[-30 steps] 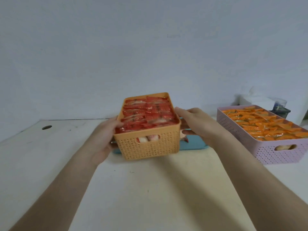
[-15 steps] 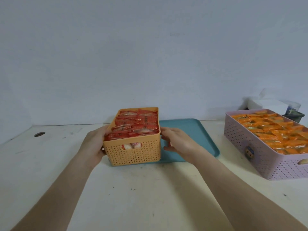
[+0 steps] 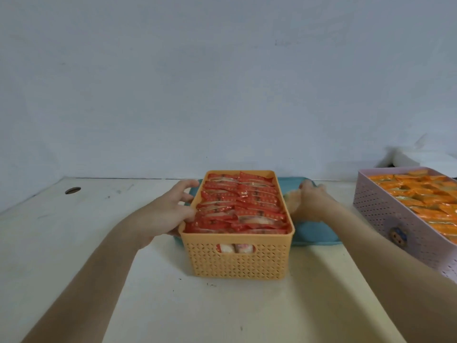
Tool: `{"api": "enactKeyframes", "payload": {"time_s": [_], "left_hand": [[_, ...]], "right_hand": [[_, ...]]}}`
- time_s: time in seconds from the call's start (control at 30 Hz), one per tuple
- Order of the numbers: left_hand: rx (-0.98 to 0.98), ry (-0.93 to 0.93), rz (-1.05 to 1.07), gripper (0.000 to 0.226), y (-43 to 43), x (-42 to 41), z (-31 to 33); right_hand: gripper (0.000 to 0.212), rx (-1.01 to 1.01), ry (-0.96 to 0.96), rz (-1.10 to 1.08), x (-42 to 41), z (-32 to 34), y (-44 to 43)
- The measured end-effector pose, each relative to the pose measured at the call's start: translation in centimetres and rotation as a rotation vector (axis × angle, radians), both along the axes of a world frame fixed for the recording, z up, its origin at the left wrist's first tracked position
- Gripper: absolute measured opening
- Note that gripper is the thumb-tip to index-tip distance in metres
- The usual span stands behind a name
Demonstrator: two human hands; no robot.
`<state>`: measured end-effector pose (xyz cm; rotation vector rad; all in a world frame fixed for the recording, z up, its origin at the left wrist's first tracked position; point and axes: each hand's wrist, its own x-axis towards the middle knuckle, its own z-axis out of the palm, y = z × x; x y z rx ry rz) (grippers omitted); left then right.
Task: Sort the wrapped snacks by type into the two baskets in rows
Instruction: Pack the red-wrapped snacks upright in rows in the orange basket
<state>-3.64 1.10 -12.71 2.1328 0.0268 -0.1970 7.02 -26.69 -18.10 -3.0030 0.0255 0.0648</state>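
An orange basket [image 3: 237,262] packed with rows of red wrapped snacks [image 3: 241,206] stands on the table right in front of me. My left hand [image 3: 170,210] holds its left wall, with the thumb at the rim. On the other side my right hand [image 3: 310,203] is blurred, its fingers relaxed, lying beside the right wall over a teal tray [image 3: 314,233]. A pink basket [image 3: 385,219] filled with rows of orange wrapped snacks [image 3: 420,194] stands at the right.
The teal tray shows behind the orange basket on both sides. A round hole [image 3: 73,190] sits in the white tabletop [image 3: 74,243] at the far left. White objects [image 3: 415,158] stand behind the pink basket against the wall.
The orange basket has come down from above the tray and shifted right, now standing in front of the tray's middle. My right hand has loosened from its right wall.
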Motion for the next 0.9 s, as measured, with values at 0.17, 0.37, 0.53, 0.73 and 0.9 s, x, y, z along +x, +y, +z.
{"api": "enactKeyframes", "payload": {"time_s": [0.17,0.37,0.53,0.73,0.9], "left_hand": [[0.427,-0.208,-0.003,0.036,-0.8,1.2,2.3],[0.707,-0.302,-0.122,0.039,-3.3,8.9,0.2],[0.822,-0.303,-0.112,0.038,-3.2,10.8,-1.5],[0.705,-0.355,-0.102,0.030,-2.8,10.1,-1.6],[0.376,-0.632,0.206,0.018,-2.7,10.7,-2.3]], "right_hand": [[0.031,0.580,-0.503,-0.056,0.6,3.8,0.5],[0.023,1.286,-0.374,0.120,1.1,7.3,5.6],[0.024,1.334,-0.220,0.206,2.8,7.4,9.2],[0.022,0.803,-0.238,0.190,4.9,4.2,10.7],[0.026,0.442,-0.170,0.217,4.7,3.6,10.3]]}}
